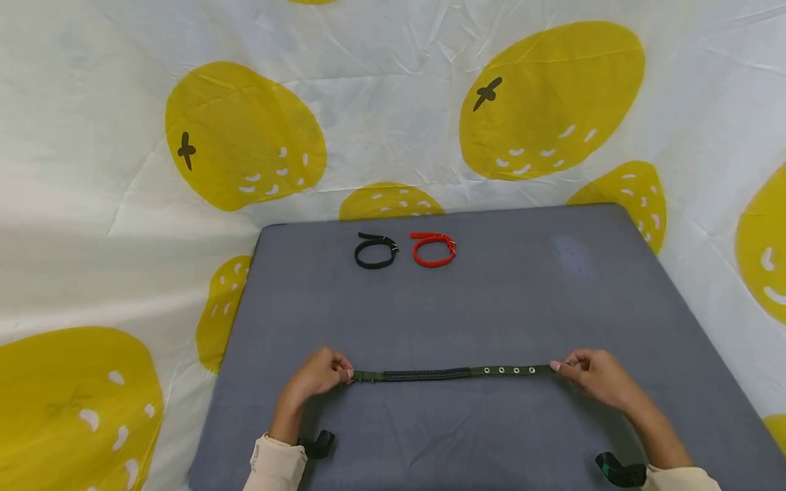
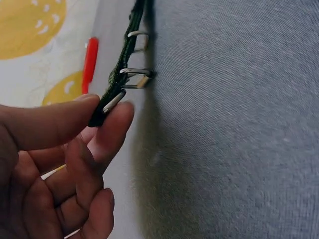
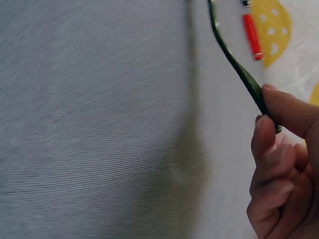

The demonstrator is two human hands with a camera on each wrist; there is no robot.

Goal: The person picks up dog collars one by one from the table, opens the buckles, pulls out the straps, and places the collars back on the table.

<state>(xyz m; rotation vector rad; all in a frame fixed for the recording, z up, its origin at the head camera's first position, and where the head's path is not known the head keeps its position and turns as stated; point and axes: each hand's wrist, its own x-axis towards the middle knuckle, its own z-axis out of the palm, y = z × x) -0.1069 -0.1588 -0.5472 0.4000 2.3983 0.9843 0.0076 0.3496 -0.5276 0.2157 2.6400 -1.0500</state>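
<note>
A dark green collar (image 1: pixel 426 374) is stretched out nearly straight between my two hands, with a black ribbed middle section and several metal eyelets toward the right. My left hand (image 1: pixel 322 372) pinches its buckle end between thumb and forefinger; metal loops (image 2: pixel 137 74) hang from the strap there in the left wrist view. The plain tip is pinched by my right hand (image 1: pixel 592 375), thumb against forefinger. Shadows of strap and hands fall on the cloth beneath, so the collar is held just above it.
Toward the back of the grey-covered table (image 1: pixel 522 293) lie a black collar (image 1: pixel 376 264) and, to its right, a red collar (image 1: pixel 434 263), both looped. White cloth (image 1: pixel 393 102) printed with yellow fruit hangs behind and beside the table.
</note>
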